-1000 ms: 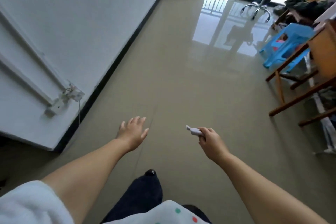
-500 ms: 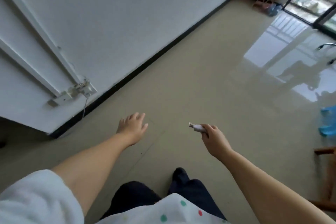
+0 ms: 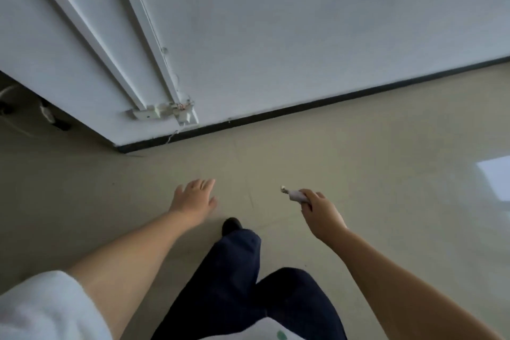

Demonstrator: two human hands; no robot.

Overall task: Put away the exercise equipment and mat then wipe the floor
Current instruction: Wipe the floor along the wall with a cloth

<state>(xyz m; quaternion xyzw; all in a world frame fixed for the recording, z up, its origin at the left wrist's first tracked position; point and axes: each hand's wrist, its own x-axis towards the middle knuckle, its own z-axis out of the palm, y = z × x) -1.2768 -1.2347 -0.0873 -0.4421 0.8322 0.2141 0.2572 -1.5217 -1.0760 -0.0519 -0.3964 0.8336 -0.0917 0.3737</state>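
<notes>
Left hand (image 3: 193, 197) spread w/ nothing in it, right hand (image 3: 320, 212) pinching small white object (image 3: 295, 195) over floor (image 3: 386, 160).

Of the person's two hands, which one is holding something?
The right hand: it pinches a small white object whose tip sticks out past the fingers. The left hand is spread open and holds nothing.

left hand (image 3: 194, 197) spread, right hand (image 3: 320, 212) seemingly pinching
</notes>
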